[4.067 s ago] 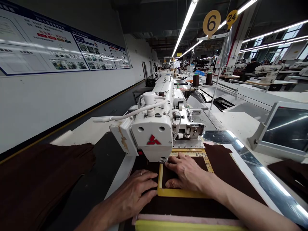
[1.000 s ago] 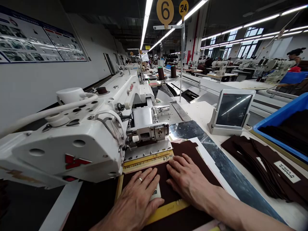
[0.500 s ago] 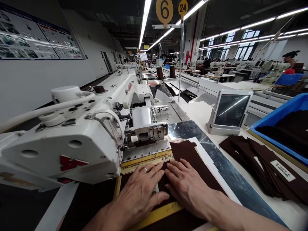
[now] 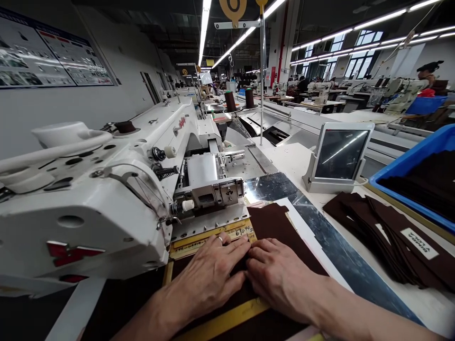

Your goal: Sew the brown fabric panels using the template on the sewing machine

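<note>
Dark brown fabric [image 4: 272, 225] lies under both hands, framed by a template with yellow strips [image 4: 227, 319]. My left hand [image 4: 209, 272], with a ring on one finger, rests palm down with its fingers stretched towards the template's handwritten edge [image 4: 243, 230]. Beside it, my right hand [image 4: 280, 270] presses on the fabric with its fingers bent and drawn together; their tips are hidden. Both hands meet near the fingertips. The white sewing machine head [image 4: 81, 227] stands left of them, its metal clamp [image 4: 209, 192] just beyond the template.
Brown cloth pieces [image 4: 384, 237] with a white label [image 4: 419, 244] lie stacked at the right. Behind them stands a blue bin [image 4: 377, 180] of dark cloth. A screen [image 4: 341, 156] sits on the table; thread cones [image 4: 249, 98] stand farther back. A person [image 4: 428, 71] is at the far right.
My right hand's fingers have bent and drawn in beside my left hand. The white label glimpsed between the hands is now covered. The view has shifted slightly.
</note>
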A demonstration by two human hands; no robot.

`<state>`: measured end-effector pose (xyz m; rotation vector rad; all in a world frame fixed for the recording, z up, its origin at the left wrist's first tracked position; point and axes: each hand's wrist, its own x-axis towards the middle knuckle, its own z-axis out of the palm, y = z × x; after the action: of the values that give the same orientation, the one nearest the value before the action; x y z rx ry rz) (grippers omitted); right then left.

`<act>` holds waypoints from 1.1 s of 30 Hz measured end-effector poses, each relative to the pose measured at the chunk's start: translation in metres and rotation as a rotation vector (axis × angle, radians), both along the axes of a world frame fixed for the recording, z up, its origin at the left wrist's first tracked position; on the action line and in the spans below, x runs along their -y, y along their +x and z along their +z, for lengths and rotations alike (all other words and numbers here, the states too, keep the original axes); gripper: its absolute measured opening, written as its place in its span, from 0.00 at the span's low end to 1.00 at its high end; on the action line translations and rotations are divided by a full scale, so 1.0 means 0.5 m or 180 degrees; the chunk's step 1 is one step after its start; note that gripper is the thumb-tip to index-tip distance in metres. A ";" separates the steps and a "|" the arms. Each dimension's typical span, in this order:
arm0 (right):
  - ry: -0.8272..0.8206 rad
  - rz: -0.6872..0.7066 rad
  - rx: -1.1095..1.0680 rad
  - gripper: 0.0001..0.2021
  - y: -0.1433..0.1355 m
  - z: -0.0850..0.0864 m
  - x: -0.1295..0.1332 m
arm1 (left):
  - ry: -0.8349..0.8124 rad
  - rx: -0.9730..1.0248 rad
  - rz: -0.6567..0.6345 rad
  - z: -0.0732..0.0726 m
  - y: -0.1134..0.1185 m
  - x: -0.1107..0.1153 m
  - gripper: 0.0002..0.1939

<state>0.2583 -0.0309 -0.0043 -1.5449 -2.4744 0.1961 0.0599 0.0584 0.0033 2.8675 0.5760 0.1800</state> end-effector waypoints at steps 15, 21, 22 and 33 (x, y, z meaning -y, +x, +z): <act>0.0125 0.0026 0.0014 0.09 0.002 0.001 0.002 | -0.0064 0.0052 0.0198 -0.013 0.004 0.012 0.31; 0.0140 0.0060 -0.0080 0.09 0.005 -0.003 0.001 | 0.0282 0.0072 0.0240 -0.046 -0.042 0.031 0.29; 0.0146 0.0061 -0.0079 0.09 0.005 -0.004 0.001 | 0.0359 0.0134 0.0246 -0.054 -0.058 0.035 0.29; 0.0016 0.0081 -0.0101 0.10 0.005 0.003 -0.001 | 0.0573 0.0021 0.0700 -0.065 -0.200 0.059 0.33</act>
<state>0.2607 -0.0302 -0.0030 -1.4972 -2.4694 0.2165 -0.0404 0.0291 -0.0291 2.9673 0.9182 0.2895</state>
